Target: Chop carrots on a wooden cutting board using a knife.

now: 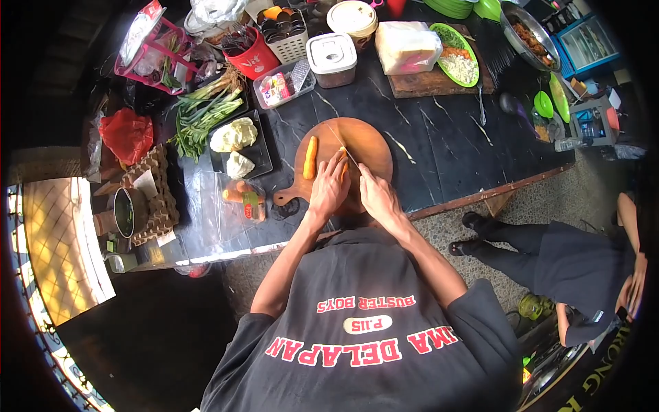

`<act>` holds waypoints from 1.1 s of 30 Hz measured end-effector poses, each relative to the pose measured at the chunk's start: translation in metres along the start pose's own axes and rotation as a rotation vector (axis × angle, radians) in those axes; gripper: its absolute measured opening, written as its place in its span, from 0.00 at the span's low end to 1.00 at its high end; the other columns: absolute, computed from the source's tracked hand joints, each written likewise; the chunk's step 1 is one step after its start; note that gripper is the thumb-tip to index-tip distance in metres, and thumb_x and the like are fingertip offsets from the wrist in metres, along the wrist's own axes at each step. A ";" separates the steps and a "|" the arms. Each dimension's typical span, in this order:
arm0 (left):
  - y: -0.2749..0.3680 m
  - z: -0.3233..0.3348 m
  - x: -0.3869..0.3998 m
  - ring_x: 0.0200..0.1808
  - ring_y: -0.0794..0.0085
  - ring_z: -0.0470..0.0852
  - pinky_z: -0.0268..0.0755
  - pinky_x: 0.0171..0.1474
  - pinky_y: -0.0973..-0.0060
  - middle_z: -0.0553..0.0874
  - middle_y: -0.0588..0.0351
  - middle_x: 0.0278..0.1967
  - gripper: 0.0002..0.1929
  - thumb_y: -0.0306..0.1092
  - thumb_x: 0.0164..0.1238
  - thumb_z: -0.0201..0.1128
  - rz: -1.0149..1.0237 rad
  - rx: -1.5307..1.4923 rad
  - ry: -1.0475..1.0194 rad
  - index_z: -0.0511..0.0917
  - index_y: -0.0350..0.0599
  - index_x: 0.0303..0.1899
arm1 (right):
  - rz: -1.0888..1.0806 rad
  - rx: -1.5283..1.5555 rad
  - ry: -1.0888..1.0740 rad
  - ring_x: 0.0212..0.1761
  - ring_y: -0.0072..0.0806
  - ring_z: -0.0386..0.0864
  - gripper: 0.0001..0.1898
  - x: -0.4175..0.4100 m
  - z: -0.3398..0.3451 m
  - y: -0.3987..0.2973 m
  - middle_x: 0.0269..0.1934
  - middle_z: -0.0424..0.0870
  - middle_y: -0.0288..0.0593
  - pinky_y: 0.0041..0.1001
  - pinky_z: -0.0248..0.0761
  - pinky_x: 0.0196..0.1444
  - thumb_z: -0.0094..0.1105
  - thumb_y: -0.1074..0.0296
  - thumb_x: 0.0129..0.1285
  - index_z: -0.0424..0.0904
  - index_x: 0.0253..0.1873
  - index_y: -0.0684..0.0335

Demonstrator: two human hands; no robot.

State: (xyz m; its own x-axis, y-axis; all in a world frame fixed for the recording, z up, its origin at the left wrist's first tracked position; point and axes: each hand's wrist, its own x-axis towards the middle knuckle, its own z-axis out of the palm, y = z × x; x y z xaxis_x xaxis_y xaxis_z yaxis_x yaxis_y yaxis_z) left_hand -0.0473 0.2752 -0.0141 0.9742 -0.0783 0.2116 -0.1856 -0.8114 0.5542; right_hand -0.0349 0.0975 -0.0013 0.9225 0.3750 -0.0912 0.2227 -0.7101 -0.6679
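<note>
A round wooden cutting board (373, 141) with a short handle lies on the dark table before me. My left hand (331, 184) presses down on a carrot (343, 150) on the board, its fingers covering most of it. In my right hand (380, 195) is a kitchen knife (337, 135), its thin blade angled away to the upper left, close to the carrot's far end. The knife's handle is hidden by my fingers. A second peeled carrot (310, 158) rests whole on the board's left side. Left of the board, more carrots (238, 191) sit in a clear plastic bag (213, 206).
A black tray (263, 149) holds cauliflower or cabbage pieces (234, 135), beside leafy scallions (208, 113). Beyond stand a red cutlery holder (252, 59) and a white-lidded tub (332, 59). Back right, a green plate (458, 59) holds chopped vegetables. Another person (571, 257) stands at right.
</note>
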 end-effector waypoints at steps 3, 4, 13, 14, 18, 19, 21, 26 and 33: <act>-0.003 0.002 -0.001 0.55 0.50 0.81 0.77 0.65 0.62 0.81 0.45 0.69 0.21 0.27 0.70 0.66 0.019 0.005 0.024 0.82 0.35 0.63 | -0.022 0.010 0.019 0.39 0.62 0.89 0.23 -0.005 0.000 -0.002 0.38 0.88 0.65 0.52 0.85 0.42 0.49 0.61 0.83 0.74 0.75 0.64; -0.003 0.003 -0.003 0.55 0.50 0.81 0.77 0.65 0.62 0.81 0.45 0.69 0.21 0.27 0.70 0.66 0.018 0.003 0.023 0.82 0.35 0.63 | 0.000 -0.016 0.000 0.39 0.63 0.89 0.23 -0.007 -0.002 -0.004 0.39 0.88 0.66 0.53 0.85 0.43 0.49 0.61 0.83 0.74 0.75 0.64; -0.007 0.006 -0.003 0.53 0.50 0.82 0.79 0.63 0.63 0.82 0.47 0.69 0.21 0.25 0.68 0.67 0.042 -0.004 0.075 0.83 0.34 0.62 | 0.200 -0.081 -0.263 0.44 0.70 0.88 0.22 -0.013 -0.062 -0.048 0.39 0.88 0.73 0.59 0.84 0.48 0.45 0.65 0.82 0.75 0.73 0.66; -0.007 0.006 -0.004 0.52 0.50 0.83 0.79 0.62 0.63 0.82 0.46 0.69 0.21 0.25 0.68 0.67 0.038 -0.016 0.089 0.83 0.34 0.62 | 0.184 -0.072 -0.259 0.44 0.70 0.88 0.23 -0.010 -0.055 -0.044 0.39 0.88 0.73 0.59 0.84 0.48 0.45 0.65 0.81 0.74 0.74 0.66; -0.007 0.007 -0.004 0.50 0.50 0.83 0.80 0.59 0.62 0.83 0.46 0.69 0.19 0.24 0.69 0.66 0.034 -0.032 0.101 0.83 0.34 0.61 | 0.120 -0.009 -0.099 0.43 0.69 0.89 0.23 0.011 -0.001 -0.015 0.39 0.88 0.72 0.58 0.85 0.45 0.46 0.65 0.81 0.72 0.75 0.66; -0.006 0.007 -0.004 0.50 0.50 0.83 0.80 0.59 0.62 0.83 0.46 0.69 0.19 0.24 0.69 0.66 0.035 -0.033 0.100 0.83 0.34 0.61 | 0.122 -0.009 -0.098 0.43 0.69 0.89 0.23 0.017 0.006 -0.014 0.39 0.88 0.72 0.58 0.85 0.45 0.46 0.65 0.81 0.72 0.75 0.66; -0.005 0.005 -0.004 0.50 0.51 0.83 0.80 0.58 0.62 0.83 0.45 0.69 0.19 0.24 0.70 0.66 0.034 -0.043 0.094 0.83 0.33 0.61 | 0.077 0.001 -0.017 0.41 0.68 0.88 0.22 0.023 0.018 -0.010 0.37 0.87 0.72 0.57 0.84 0.42 0.48 0.66 0.82 0.73 0.73 0.69; -0.004 0.004 -0.007 0.49 0.51 0.83 0.80 0.58 0.62 0.83 0.46 0.68 0.20 0.25 0.71 0.66 0.021 -0.020 0.097 0.83 0.33 0.63 | 0.032 -0.028 -0.020 0.39 0.65 0.89 0.24 0.012 0.021 0.003 0.37 0.88 0.69 0.55 0.85 0.39 0.48 0.65 0.81 0.70 0.77 0.64; -0.002 0.000 -0.007 0.51 0.51 0.82 0.80 0.59 0.62 0.84 0.47 0.66 0.21 0.25 0.72 0.66 0.041 -0.024 0.105 0.83 0.32 0.64 | 0.052 0.082 0.006 0.35 0.65 0.88 0.23 -0.008 0.007 0.003 0.33 0.87 0.68 0.54 0.83 0.38 0.50 0.65 0.81 0.73 0.74 0.69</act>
State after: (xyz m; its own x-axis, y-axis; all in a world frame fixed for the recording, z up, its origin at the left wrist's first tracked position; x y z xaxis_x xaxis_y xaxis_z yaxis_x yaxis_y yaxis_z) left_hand -0.0535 0.2776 -0.0166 0.9471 -0.0483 0.3171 -0.2287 -0.7949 0.5620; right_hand -0.0440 0.0960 -0.0077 0.9341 0.3353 -0.1227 0.1485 -0.6772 -0.7207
